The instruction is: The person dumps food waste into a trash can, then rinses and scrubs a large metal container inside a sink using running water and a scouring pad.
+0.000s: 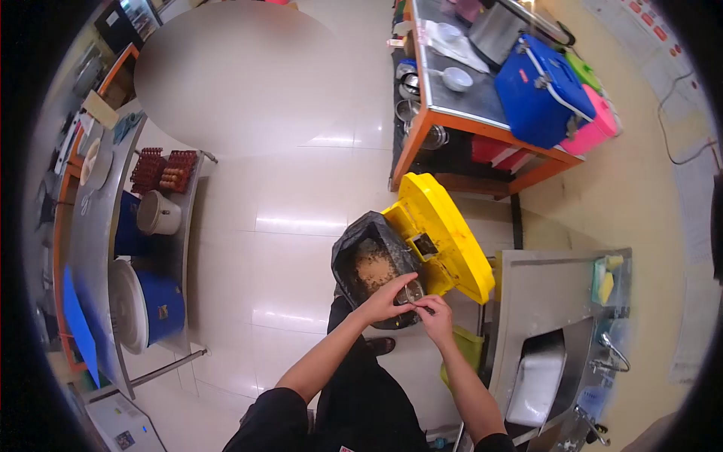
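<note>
My left hand (385, 300) is wrapped round a small, clear-looking round container (410, 291), tilted over a bin lined with a black bag (349, 242). Close beside it, my right hand (434, 312) has its fingers pinched together at the container's rim; what they hold, if anything, is too small to make out. Inside the bag lies tan, crumbly waste (374, 267) with dark bits around it. The bin's yellow lid (452, 237) stands open on the far right side. Part of the bag's near edge is hidden behind my hands.
To the right is a steel sink counter (520, 286) with a white tub (536, 384) in its basin. An orange-framed table (482, 113) carries a blue cooler box (538, 94). Steel shelving (98, 248) on the left holds egg trays (178, 171) and a blue drum (162, 305).
</note>
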Demonstrator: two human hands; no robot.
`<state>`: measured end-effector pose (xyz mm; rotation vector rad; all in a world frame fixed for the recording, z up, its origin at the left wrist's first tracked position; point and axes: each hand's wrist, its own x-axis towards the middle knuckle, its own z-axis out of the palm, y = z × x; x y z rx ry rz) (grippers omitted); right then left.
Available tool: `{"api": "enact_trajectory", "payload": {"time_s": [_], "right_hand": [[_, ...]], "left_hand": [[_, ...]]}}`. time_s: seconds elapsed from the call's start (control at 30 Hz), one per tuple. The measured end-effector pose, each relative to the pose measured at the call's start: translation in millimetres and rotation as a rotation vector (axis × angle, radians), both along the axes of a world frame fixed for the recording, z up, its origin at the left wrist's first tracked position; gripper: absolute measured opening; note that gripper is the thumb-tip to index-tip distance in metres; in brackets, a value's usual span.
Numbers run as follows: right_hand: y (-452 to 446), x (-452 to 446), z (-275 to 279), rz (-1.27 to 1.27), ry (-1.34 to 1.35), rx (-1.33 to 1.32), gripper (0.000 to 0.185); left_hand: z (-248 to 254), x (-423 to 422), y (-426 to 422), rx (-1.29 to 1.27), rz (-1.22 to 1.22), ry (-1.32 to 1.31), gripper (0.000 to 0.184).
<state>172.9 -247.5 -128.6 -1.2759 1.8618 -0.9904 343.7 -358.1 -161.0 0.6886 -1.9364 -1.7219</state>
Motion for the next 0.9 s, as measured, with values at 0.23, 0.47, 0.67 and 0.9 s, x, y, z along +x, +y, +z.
{"api": "enact_trajectory", "payload": {"time_s": [0.23, 0.47, 0.67, 0.9], "right_hand": [[-49, 0, -110, -0.013, 0.022, 0.162, 0.046], [-36, -34, -118, 0.030, -0.066, 0.334, 0.050], [16, -44, -150, -0.124, -0.273, 0.457, 0.046], [12, -39, -149, -0.065, -0.294, 0.584, 0.040]], "left_hand": [[-155, 11, -48, 0.094, 0.255, -0.416, 0.084], [-218, -22, -107, -0.118, -0.102, -1.116, 0.072], [-269, -5, -63, -0.100, -0.261, -1.311, 0.033], [-251, -45, -98, -0.300, -0.059, -1.092, 0.038]]}}
